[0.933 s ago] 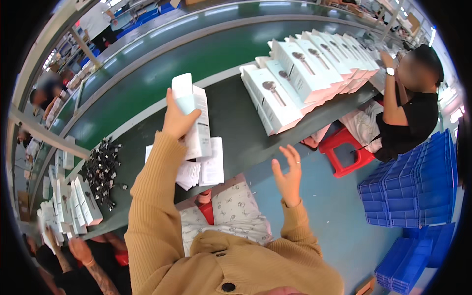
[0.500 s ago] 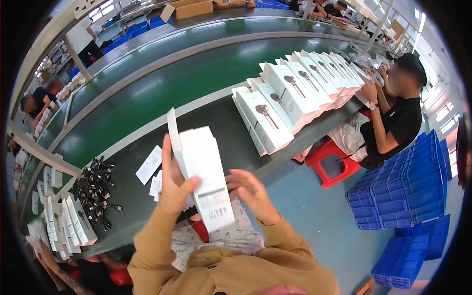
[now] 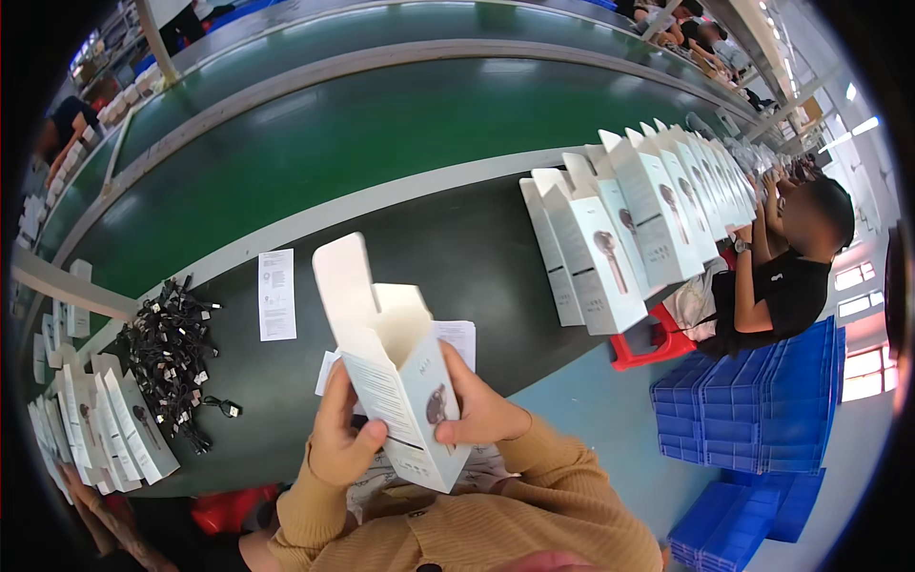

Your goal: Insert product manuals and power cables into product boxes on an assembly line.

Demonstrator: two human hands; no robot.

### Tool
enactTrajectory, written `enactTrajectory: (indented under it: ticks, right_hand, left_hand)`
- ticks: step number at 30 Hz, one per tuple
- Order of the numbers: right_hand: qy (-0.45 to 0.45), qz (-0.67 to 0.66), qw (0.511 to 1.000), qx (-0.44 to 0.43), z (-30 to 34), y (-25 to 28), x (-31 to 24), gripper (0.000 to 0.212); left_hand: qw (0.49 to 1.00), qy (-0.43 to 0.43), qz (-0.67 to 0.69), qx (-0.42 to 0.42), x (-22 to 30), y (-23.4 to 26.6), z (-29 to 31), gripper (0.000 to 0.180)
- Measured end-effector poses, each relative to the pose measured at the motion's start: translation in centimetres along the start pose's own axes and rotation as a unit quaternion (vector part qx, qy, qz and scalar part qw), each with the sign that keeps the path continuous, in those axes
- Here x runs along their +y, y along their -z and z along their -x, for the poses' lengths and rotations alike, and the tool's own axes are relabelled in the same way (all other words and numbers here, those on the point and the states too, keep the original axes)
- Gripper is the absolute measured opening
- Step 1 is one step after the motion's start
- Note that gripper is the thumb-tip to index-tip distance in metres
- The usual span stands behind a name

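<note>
Though pale (open-topped), printed carton (image 3: 405,405)

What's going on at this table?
A person in a tan sweater is holding a white box, the left hand on one side and the right hand on the other. The box's top is open, its tall flap standing up. To the left, black cables lie heaped on the dark table, near a printed sheet. Similar boxes stand in a row to the right, flaps up, near a seated co-worker.
</note>
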State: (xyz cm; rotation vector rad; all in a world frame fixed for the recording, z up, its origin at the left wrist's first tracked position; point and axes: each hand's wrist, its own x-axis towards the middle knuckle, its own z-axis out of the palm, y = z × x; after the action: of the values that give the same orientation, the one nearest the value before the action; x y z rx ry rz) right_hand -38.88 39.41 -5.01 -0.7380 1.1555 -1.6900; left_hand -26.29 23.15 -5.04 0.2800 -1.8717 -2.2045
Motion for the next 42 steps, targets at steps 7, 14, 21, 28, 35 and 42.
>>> enactTrajectory:
  ticks: [7, 14, 21, 28, 35, 42]
  right_hand:
    - [-0.009, -0.005, 0.99, 0.143, -1.1, 4.9, 0.8, 0.133]
    - [0.158, -0.089, 0.974, 0.137, -3.7, 8.0, 0.3, 0.046]
    - [0.195, -0.055, 0.953, 0.228, -4.4, 6.4, 0.2, 0.039]
    - [0.168, -0.022, 0.951, 0.258, -4.7, 6.9, 0.2, 0.044]
    - [0.14, -0.025, 0.955, 0.26, -5.0, 7.4, -0.3, 0.047]
    - [0.155, -0.021, 0.952, 0.263, -5.6, 7.4, 0.0, 0.044]
  left_hand:
    - [0.824, -0.047, -0.53, 0.196, 1.5, 7.5, -2.6, 0.075]
    - [0.755, 0.146, -0.635, 0.072, -1.0, 9.4, -3.1, 0.077]
    - [0.776, 0.127, -0.617, 0.02, -2.3, 10.1, -4.0, 0.068]
    - [0.802, 0.126, -0.581, 0.066, -1.7, 10.2, -3.9, 0.057]
    - [0.796, 0.102, -0.59, 0.089, -2.6, 10.4, -3.8, 0.05]
    - [0.794, 0.102, -0.591, 0.098, -2.7, 10.5, -3.4, 0.048]
